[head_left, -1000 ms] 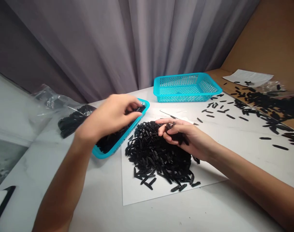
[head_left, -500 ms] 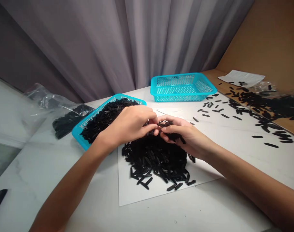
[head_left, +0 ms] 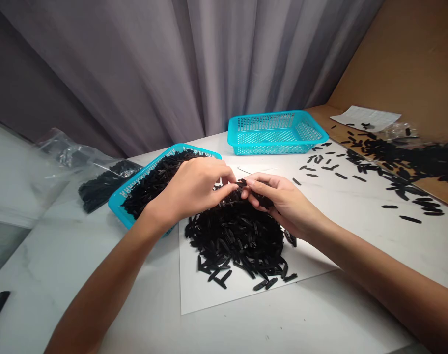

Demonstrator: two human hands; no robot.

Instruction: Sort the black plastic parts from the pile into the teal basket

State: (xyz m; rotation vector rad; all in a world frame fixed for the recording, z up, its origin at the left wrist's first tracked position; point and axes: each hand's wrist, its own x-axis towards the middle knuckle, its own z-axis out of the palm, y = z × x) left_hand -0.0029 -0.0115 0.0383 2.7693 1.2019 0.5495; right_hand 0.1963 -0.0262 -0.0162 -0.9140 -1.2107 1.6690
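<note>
No text, label, brand or number could be read on the turquoise plastic basket (head_left: 275,149) or the paper sheet (head_left: 379,118).

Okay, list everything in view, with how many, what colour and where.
table: one, white, under everything
far basket: one, teal, back of table
near basket: one, teal, left, heaped with black pieces
sheet: one, white, on table
pile: one, black pieces, on sheet
loose pieces: many, black, right of sheet
bag: one, clear, left, holding black pieces
paper: one, white, far right
curtain: one, grey, behind table
left hand: one, bare, fingers at pile top
right hand: one, bare, fingers at pile top
</note>
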